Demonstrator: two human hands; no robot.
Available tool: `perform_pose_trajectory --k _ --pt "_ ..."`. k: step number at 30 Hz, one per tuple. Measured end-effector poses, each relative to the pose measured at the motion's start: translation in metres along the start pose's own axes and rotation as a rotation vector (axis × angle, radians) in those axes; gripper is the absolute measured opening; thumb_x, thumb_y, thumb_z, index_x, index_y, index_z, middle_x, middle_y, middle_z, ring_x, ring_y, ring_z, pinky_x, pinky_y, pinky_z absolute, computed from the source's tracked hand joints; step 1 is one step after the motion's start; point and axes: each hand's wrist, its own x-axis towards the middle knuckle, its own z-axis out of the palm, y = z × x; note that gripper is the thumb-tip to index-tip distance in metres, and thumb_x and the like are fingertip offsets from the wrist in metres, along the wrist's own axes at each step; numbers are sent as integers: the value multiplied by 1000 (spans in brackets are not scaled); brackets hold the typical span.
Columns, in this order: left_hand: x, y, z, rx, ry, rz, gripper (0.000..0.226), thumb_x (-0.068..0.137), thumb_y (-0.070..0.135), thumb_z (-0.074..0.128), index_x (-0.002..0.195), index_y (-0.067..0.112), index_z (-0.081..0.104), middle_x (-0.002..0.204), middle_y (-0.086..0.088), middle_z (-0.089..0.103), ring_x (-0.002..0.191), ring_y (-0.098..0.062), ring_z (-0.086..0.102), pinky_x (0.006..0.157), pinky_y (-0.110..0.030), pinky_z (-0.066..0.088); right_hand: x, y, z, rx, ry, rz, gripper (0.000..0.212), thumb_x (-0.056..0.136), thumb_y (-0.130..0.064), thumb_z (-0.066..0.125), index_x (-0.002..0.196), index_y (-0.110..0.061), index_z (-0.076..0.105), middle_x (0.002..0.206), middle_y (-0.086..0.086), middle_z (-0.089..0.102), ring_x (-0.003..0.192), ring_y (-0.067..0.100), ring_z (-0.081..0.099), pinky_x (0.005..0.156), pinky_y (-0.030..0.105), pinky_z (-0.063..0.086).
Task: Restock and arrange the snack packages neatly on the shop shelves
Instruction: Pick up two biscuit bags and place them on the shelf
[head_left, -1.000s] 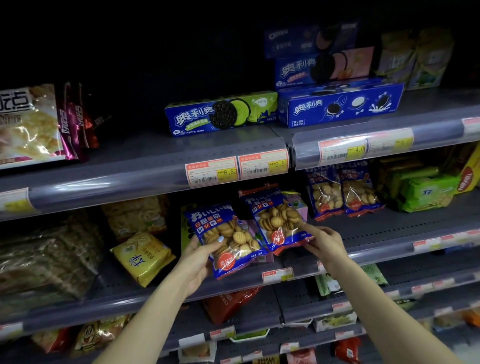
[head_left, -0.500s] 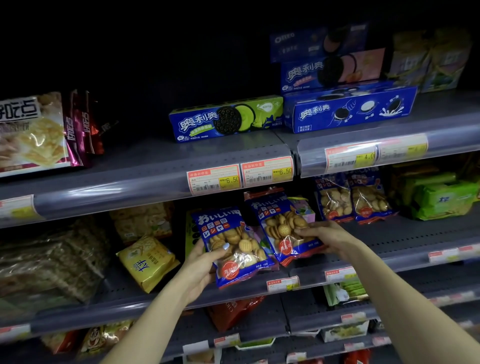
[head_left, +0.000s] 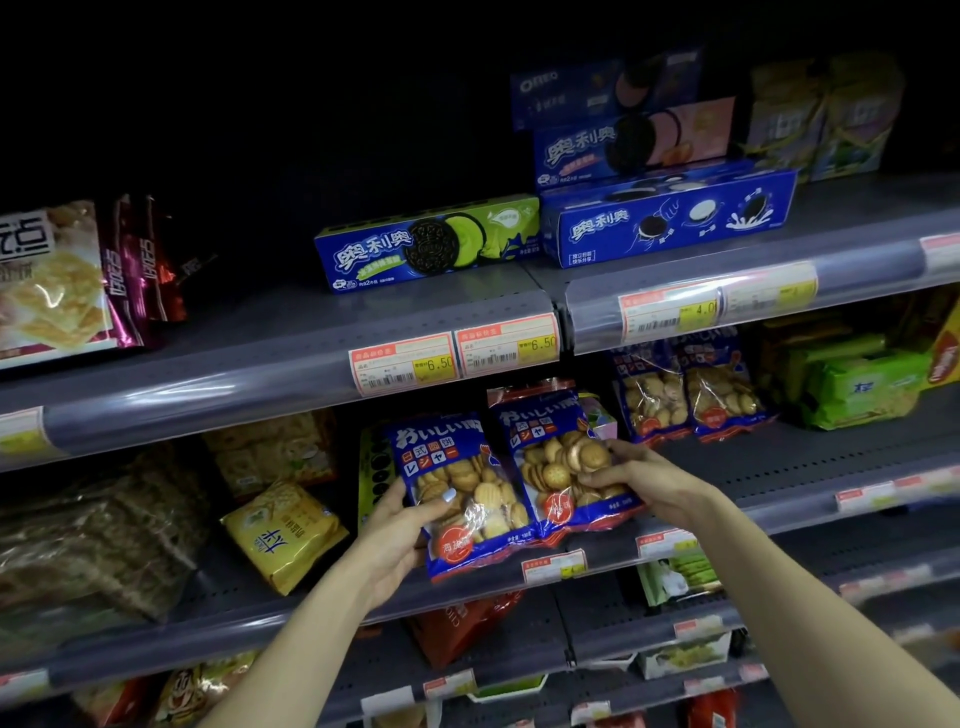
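Observation:
Two blue bags of small round biscuits stand side by side at the front of the middle shelf (head_left: 779, 499). My left hand (head_left: 400, 530) grips the left bag (head_left: 462, 499) at its left edge, thumb across the front. My right hand (head_left: 644, 483) holds the right bag (head_left: 561, 462) from its right side, fingers curled over the clear window. Behind the right bag a red and a pink packet peek out. Two more of the same blue bags (head_left: 691, 395) stand further right on this shelf.
Blue cookie boxes (head_left: 426, 244) lie on the upper shelf (head_left: 234, 364), with cracker bags (head_left: 52, 280) at its left end. A yellow packet (head_left: 283, 535) and clear-wrapped packs (head_left: 88, 540) sit left of my hands, green packets (head_left: 862, 389) to the right. Lower shelves hold more snacks.
My right hand has moved from the right bag's edge onto its front and now grips it. My left thumb has closed over the left bag. The view has shifted slightly.

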Motion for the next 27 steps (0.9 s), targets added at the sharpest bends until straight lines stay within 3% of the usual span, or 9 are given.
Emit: perform_pose_trajectory --k 12,18,23,27 --pt "0 6 2 14 -90 -9 62 86 5 66 141 21 40 119 -9 66 101 -24 69 84 -44 56 -19 7 8 137 60 -100 55 74 7 70 124 -10 55 111 15 70 94 25 69 68 28 54" --pt "1 22 1 1 -152 17 57 88 4 62 139 21 41 116 -11 67 100 -26 68 74 -39 56 -28 -1 10 152 77 -108 57 74 5 71 125 -13 53 106 12 72 91 24 70 67 29 55" --pt "4 28 -1 27 -188 29 59 89 4 62 141 22 38 116 -10 68 100 -25 68 81 -42 57 -35 -6 11 131 90 -147 40 77 6 68 111 -15 59 96 8 74 87 23 70 72 30 55" --pt "5 34 6 54 -223 54 48 89 3 62 130 24 48 113 -9 69 101 -26 68 84 -45 56 -39 -2 1 155 87 -154 47 76 7 69 117 -13 57 105 12 72 96 26 68 83 32 53"
